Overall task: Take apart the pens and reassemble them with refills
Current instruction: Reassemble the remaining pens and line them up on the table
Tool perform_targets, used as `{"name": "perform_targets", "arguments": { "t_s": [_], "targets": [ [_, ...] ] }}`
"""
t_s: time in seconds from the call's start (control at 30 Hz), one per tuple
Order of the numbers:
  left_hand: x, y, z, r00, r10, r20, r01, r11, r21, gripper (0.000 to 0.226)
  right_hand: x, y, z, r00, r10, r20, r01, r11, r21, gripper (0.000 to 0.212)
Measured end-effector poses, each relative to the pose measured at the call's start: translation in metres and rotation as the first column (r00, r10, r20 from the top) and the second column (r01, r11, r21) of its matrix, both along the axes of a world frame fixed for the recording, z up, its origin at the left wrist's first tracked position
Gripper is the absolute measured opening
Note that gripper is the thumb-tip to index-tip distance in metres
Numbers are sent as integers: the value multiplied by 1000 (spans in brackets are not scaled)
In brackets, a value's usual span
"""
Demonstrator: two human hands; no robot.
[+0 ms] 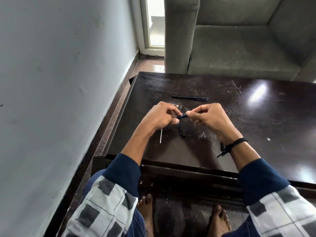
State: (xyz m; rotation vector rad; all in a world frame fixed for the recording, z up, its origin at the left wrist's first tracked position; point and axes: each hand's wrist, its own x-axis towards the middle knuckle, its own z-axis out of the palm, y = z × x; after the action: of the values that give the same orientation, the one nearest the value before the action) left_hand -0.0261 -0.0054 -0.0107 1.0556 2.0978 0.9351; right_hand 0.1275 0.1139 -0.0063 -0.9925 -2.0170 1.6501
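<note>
Both my hands hold one dark blue pen barrel point(182, 116) above the dark wooden table point(256, 117). My left hand point(160, 117) grips its left end, and my right hand point(207, 117) pinches its right end between thumb and fingers. A thin white refill point(160, 136) sticks down out of my left hand toward the table. A dark pen cap point(181, 130) lies on the table just below the hands. A whole dark pen point(190, 97) lies further back. Another small dark part point(222, 146) peeks out beside my right wrist.
A grey sofa point(239, 45) stands right behind the table. A pale wall point(59, 82) runs along the left, close to the table's left edge. My bare feet point(147, 209) rest on the floor under the table's front edge.
</note>
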Motion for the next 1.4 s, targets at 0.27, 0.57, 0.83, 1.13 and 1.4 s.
{"name": "perform_targets", "arguments": {
  "t_s": [0.27, 0.57, 0.83, 1.13, 1.4],
  "targets": [
    [0, 0, 1, 1000, 1, 6, 0, 1000, -5, 22, 0, 1, -1, 1000, 2, 22, -2, 1000, 3, 14],
    [1, 0, 0, 1000, -1, 12, 1, 1000, -6, 21, 2, 3, 0, 999, 27, 28, -29, 998, 51, 8],
    [1, 1, -2, 1000, -5, 13, 6, 1000, -8, 22, 1, 0, 1, 998, -10, 59, 7, 999, 41, 17],
    [1, 1, -1, 1000, -2, 16, 2, 1000, -17, 20, 1, 2, 0, 997, 9, 83, -17, 995, 103, 10],
    [1, 1, 1, 1000, -3, 14, 3, 1000, -7, 20, 1, 4, 0, 995, 43, 85, -55, 987, 148, 15]
  ]
}}
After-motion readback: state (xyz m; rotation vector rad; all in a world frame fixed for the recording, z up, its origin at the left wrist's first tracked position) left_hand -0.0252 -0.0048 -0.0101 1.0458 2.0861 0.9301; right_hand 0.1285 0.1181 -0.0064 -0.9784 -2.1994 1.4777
